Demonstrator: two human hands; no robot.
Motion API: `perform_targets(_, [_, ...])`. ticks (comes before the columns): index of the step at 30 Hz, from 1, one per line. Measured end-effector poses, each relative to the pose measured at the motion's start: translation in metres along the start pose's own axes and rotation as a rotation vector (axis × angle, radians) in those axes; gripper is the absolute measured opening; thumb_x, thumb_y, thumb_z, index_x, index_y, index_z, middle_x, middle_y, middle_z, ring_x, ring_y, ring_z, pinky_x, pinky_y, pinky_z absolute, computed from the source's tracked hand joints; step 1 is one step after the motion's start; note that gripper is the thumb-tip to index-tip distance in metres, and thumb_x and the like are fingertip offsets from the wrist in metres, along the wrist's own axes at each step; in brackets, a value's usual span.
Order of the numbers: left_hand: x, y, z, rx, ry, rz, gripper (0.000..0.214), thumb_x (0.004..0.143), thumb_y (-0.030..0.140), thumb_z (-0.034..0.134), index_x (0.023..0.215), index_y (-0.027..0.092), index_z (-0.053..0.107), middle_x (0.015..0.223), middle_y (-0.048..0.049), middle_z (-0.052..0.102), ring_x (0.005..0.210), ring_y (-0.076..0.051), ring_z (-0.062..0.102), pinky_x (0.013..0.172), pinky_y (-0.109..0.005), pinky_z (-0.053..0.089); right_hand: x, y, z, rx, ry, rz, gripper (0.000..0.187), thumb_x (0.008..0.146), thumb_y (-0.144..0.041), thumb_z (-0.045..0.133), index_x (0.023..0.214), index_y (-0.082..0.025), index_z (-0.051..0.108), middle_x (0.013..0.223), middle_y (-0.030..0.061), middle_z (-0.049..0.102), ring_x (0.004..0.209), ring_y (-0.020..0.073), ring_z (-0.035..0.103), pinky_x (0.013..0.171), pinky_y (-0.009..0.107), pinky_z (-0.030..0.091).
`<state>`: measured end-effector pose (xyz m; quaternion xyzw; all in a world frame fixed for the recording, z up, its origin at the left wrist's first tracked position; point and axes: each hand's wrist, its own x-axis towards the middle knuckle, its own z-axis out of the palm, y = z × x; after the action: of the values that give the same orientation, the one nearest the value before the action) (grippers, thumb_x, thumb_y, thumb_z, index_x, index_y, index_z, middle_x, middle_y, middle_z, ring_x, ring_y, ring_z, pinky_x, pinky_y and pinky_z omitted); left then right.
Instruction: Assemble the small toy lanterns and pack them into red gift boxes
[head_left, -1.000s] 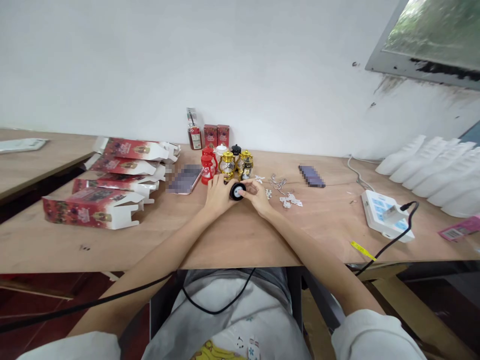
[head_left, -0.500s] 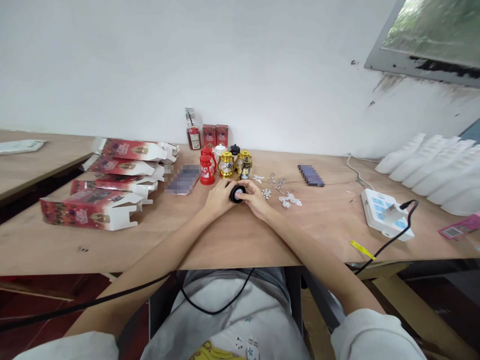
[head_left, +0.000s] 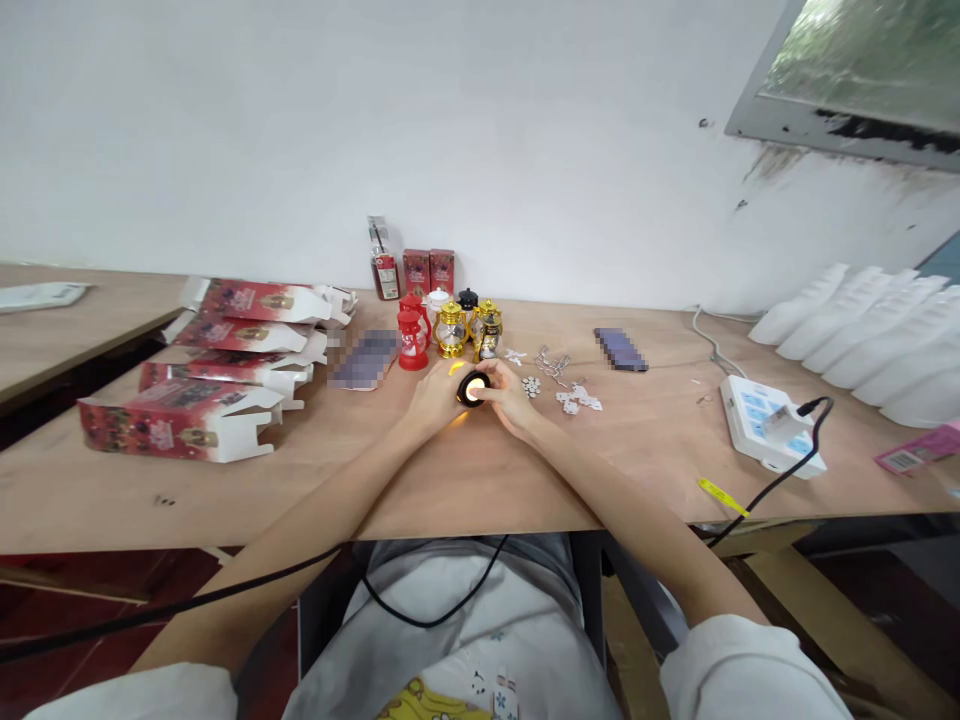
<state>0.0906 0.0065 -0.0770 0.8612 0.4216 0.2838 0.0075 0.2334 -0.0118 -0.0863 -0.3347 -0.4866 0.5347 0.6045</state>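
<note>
A small black lantern [head_left: 473,387] lies tipped with its base toward me, held between both hands just above the wooden table [head_left: 480,470]. It glows warm yellow. My left hand [head_left: 433,396] is wrapped round its left side. My right hand [head_left: 509,396] pinches the base from the right. Right behind my hands stands a cluster of little lanterns: red [head_left: 411,341], gold [head_left: 451,330], white and black ones.
Several flat red and white cartons [head_left: 225,370] lie at the left. Small white snowflake pieces [head_left: 574,398] are scattered right of my hands. A white power strip [head_left: 763,420] with a black cable sits at the right, and white stacked objects [head_left: 862,340] lie beyond it.
The black lantern has lit up with a yellow glow between my fingers. My hands have barely moved.
</note>
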Motion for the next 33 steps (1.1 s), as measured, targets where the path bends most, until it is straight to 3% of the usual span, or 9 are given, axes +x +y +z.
perform_targets(9, [0.000,0.001,-0.001,0.024,0.027,-0.002,0.037,0.077,0.035,0.061,0.110,0.021,0.055,0.111,-0.0089,0.060,0.103,-0.025,0.055,0.076,-0.033,0.049,0.000,-0.003,-0.002,-0.096,-0.025,-0.045,0.035,0.054,-0.024,0.075,0.085,-0.021,0.057,0.089,-0.0037,0.059,0.081,0.0114,0.054,0.075,0.023,0.042])
perform_targets(13, [0.000,0.005,-0.005,-0.013,0.041,-0.021,0.035,0.076,0.034,0.061,0.108,0.021,0.055,0.109,-0.0074,0.060,0.102,-0.024,0.056,0.076,-0.033,0.049,0.012,-0.009,-0.016,-0.134,0.039,-0.001,0.027,0.068,-0.034,0.064,0.090,-0.021,0.056,0.091,0.0004,0.063,0.083,0.0145,0.059,0.072,0.026,0.046])
perform_targets(15, [0.000,0.007,-0.006,-0.026,0.033,-0.017,0.035,0.075,0.033,0.062,0.108,0.022,0.055,0.110,-0.0065,0.060,0.104,-0.024,0.055,0.077,-0.033,0.049,0.020,-0.012,-0.031,-0.311,0.145,0.002,0.023,0.076,-0.034,0.054,0.094,-0.020,0.055,0.093,0.0038,0.064,0.085,0.0167,0.061,0.073,0.030,0.048])
perform_targets(17, [-0.001,0.007,-0.006,-0.035,0.026,-0.010,0.037,0.074,0.031,0.063,0.109,0.023,0.054,0.111,-0.0059,0.060,0.105,-0.024,0.055,0.077,-0.033,0.049,0.025,-0.015,-0.048,-0.666,0.239,-0.064,0.020,0.082,-0.027,0.045,0.097,-0.017,0.055,0.097,0.0082,0.066,0.093,0.0192,0.060,0.081,0.034,0.047])
perform_targets(19, [-0.001,0.008,-0.007,-0.040,0.022,-0.003,0.036,0.074,0.032,0.063,0.108,0.024,0.054,0.111,-0.0053,0.060,0.106,-0.024,0.055,0.076,-0.032,0.049,0.026,-0.017,-0.063,-1.099,0.196,-0.154,0.025,0.083,-0.018,0.042,0.104,-0.016,0.056,0.108,0.0122,0.065,0.110,0.0230,0.053,0.094,0.040,0.040])
perform_targets(22, [-0.001,0.009,-0.007,-0.039,0.019,0.003,0.034,0.074,0.031,0.062,0.107,0.024,0.055,0.111,-0.0046,0.060,0.105,-0.023,0.055,0.075,-0.032,0.048,0.025,-0.016,-0.074,-1.537,0.028,-0.125,0.037,0.085,-0.018,0.041,0.121,-0.015,0.050,0.124,0.0144,0.058,0.126,0.0287,0.039,0.101,0.048,0.031])
perform_targets(26, [-0.001,0.010,-0.009,-0.032,0.029,-0.001,0.034,0.074,0.033,0.062,0.106,0.024,0.055,0.110,-0.0044,0.061,0.104,-0.023,0.056,0.074,-0.032,0.048,0.025,-0.014,-0.074,-1.702,-0.042,-0.043,0.039,0.091,-0.022,0.032,0.127,-0.015,0.044,0.131,0.0146,0.053,0.129,0.0274,0.036,0.099,0.047,0.030])
perform_targets(33, [-0.001,0.009,-0.009,-0.014,0.013,0.016,0.034,0.074,0.035,0.062,0.105,0.023,0.055,0.108,-0.0045,0.061,0.103,-0.023,0.056,0.073,-0.031,0.048,0.027,-0.020,-0.072,-1.751,-0.025,-0.070,0.038,0.089,-0.014,0.035,0.123,-0.017,0.051,0.116,0.0132,0.063,0.119,0.0254,0.047,0.095,0.039,0.034])
